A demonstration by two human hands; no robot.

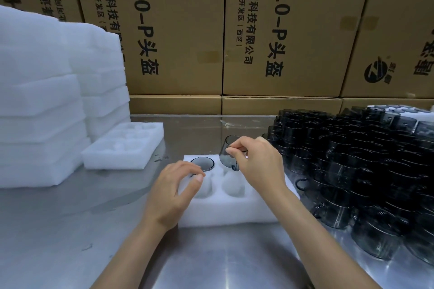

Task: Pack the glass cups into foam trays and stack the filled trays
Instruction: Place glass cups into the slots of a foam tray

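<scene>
Right hand (256, 162) pinches a smoky glass cup (229, 156) by its rim, tilted, hanging just over the far-right pocket of the foam tray (225, 216) in the middle of the table (70, 230). The left hand (173, 185) rests on the tray's left side, fingers loosely curled and gripping nothing, right beside the seated cup (202, 163) already sitting in the far-left pocket. So this looks like the loading step, early on: one pocket filled, a second about to be, the nearer pockets showing bare foam. The next move calls for squaring the cup upright over its hole and easing it straight down. Out to the right, a big crowd of dark cups (366, 166) waits; to the left, an empty tray (124, 148) and, beyond it, a tall foam stack (47, 101).
</scene>
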